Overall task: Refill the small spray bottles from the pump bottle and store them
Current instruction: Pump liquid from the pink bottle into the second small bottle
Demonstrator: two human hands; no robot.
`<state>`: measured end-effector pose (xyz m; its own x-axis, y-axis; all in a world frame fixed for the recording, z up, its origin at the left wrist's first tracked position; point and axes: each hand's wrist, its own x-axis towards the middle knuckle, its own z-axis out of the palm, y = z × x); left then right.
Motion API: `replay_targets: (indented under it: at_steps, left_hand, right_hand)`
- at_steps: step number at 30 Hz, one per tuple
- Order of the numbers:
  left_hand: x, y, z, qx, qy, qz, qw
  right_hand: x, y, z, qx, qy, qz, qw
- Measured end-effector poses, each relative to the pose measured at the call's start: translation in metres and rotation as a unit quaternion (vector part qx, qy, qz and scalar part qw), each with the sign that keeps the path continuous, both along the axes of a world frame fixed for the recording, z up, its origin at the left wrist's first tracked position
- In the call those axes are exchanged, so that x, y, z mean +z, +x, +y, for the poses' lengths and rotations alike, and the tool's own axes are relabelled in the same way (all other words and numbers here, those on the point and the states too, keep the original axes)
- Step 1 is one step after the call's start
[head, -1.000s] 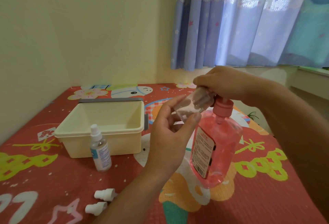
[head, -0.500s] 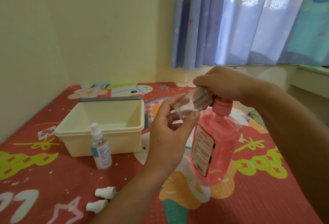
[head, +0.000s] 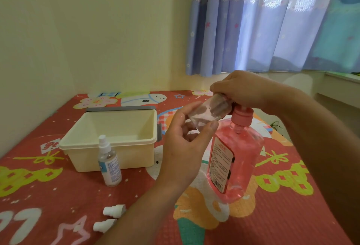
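Head view: the left hand pinches a tilted small clear bottle at the nozzle of the pink pump bottle, whose pump head the right hand grips with curled fingers.

I have one view only, the wide-angle camera on the person's head. It faces forward and down over the red patterned mat toward the wall and the curtain. It sits close: the left hand holding the small spray bottle and the right hand curled on the pump bottle fill the centre.
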<state>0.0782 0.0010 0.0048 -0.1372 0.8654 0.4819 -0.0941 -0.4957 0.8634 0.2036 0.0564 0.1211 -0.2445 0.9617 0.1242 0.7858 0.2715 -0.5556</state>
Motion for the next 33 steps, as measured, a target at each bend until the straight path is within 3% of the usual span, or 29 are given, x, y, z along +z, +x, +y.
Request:
replay_targets:
  at_steps: [28,33]
  left_hand:
    - [-0.0015,-0.0006,-0.0008,-0.001,0.003,-0.007,1.0]
    - [-0.002,-0.0011,-0.001,-0.01,-0.001,-0.001,1.0]
  right_hand:
    - [-0.0039,-0.0019,-0.0011,-0.008,0.025,-0.005,1.0]
    - [0.0004,0.0001,-0.0016,-0.004,-0.006,0.02,1.0]
